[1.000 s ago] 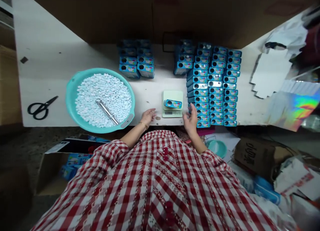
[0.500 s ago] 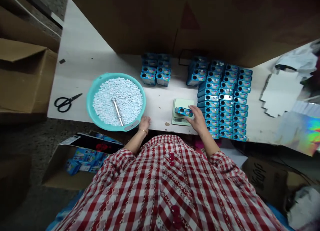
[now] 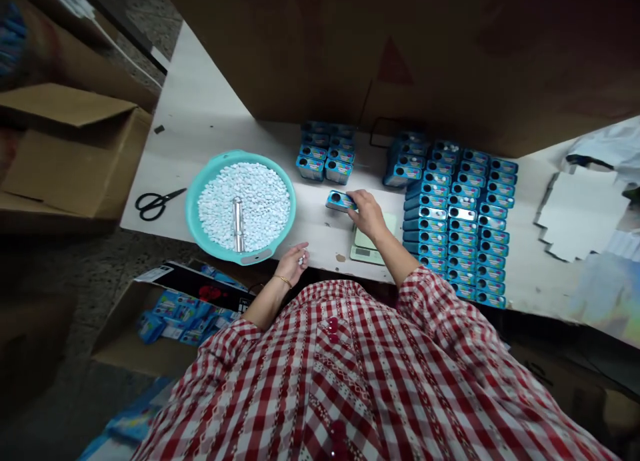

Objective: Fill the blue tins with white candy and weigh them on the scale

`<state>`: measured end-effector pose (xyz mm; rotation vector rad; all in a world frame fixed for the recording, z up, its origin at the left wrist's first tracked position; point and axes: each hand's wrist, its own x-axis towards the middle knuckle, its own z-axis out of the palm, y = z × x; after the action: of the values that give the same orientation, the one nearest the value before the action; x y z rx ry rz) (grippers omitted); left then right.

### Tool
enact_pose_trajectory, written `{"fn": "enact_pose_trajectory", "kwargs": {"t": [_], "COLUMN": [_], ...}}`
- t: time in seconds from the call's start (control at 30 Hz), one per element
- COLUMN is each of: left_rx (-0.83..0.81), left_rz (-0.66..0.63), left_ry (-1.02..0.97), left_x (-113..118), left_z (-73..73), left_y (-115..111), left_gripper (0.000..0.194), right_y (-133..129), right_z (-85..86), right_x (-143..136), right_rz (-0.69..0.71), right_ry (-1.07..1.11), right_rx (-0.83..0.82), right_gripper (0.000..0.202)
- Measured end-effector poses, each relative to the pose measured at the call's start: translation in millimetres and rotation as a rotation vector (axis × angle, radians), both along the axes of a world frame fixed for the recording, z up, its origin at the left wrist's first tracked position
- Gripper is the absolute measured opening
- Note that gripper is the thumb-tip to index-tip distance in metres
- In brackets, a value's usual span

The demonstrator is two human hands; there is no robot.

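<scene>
My right hand (image 3: 369, 216) grips one end of a small blue box (image 3: 337, 199) with a dark round opening on its top. The box is off to the upper left of the pale green kitchen scale (image 3: 367, 254), which my forearm partly covers. My left hand (image 3: 292, 264) is by the table's front edge, palm up with curled fingers, and a few small white pellets (image 3: 301, 260) show in it. Beside it stands a turquoise basin (image 3: 191, 211) full of similar white pellets (image 3: 265, 194), with a shiny metal tube (image 3: 237, 224) lying on them.
Rows of blue boxes (image 3: 463, 226) stand to the right, and a smaller group (image 3: 325, 161) stands at the back. Black scissors (image 3: 153, 206) lie at the left. A large cardboard carton (image 3: 320, 54) overhangs the back. An open carton (image 3: 125, 341) of blue packs is below the table.
My right hand has lifted the blue box off the scale and carried it up and left. My left hand has turned, so the pellets in it now show.
</scene>
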<state>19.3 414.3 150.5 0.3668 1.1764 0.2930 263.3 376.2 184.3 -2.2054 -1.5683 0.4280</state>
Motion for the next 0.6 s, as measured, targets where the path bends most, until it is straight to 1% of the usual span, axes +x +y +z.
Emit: {"fn": "enact_pose_trajectory", "kwargs": {"t": [0.07, 0.1, 0.13, 0.2, 0.27, 0.33, 0.4, 0.43, 0.5, 0.57, 0.6], "left_rx": [0.003, 0.003, 0.002, -0.013, -0.048, -0.104, -0.18, -0.224, -0.298, -0.338, -0.347], "left_rz": [0.015, 0.024, 0.03, 0.028, 0.002, -0.038, -0.067, -0.079, -0.101, -0.126, -0.139], "left_ry": [-0.023, -0.036, -0.051, -0.079, -0.098, -0.123, -0.175, -0.21, -0.28, -0.329, -0.34], "left_x": [-5, -8, -10, -12, -6, 8, 27, 38, 56, 69, 73], "left_z": [6.0, 8.4, 10.3, 12.3, 12.7, 13.6, 16.7, 19.1, 24.4, 29.1, 30.6], "left_y": [5, 8, 11, 14, 14, 11, 7, 4, -1, -7, -10], "left_gripper": [0.026, 0.026, 0.025, 0.022, 0.017, 0.012, 0.013, 0.015, 0.021, 0.029, 0.032], "right_y": [20, 22, 17, -8, -46, -85, -114, -124, -131, -128, -124], "right_z": [0.9, 1.9, 3.1, 5.8, 7.1, 5.1, 0.3, -2.3, -5.3, -3.6, -1.2], "right_x": [-5, -6, -6, -1, 7, 16, 23, 24, 19, 2, -10], "right_rz": [0.007, 0.009, 0.008, -0.002, -0.034, -0.079, -0.121, -0.143, -0.178, -0.174, -0.139], "right_ry": [0.015, 0.019, 0.021, 0.02, 0.01, -0.008, -0.018, -0.021, -0.043, -0.076, -0.08], "right_rx": [0.011, 0.023, 0.038, 0.07, 0.087, 0.074, 0.061, 0.067, 0.089, 0.093, 0.078], "right_gripper": [0.04, 0.04, 0.039, 0.038, 0.037, 0.036, 0.035, 0.035, 0.038, 0.04, 0.039]}}
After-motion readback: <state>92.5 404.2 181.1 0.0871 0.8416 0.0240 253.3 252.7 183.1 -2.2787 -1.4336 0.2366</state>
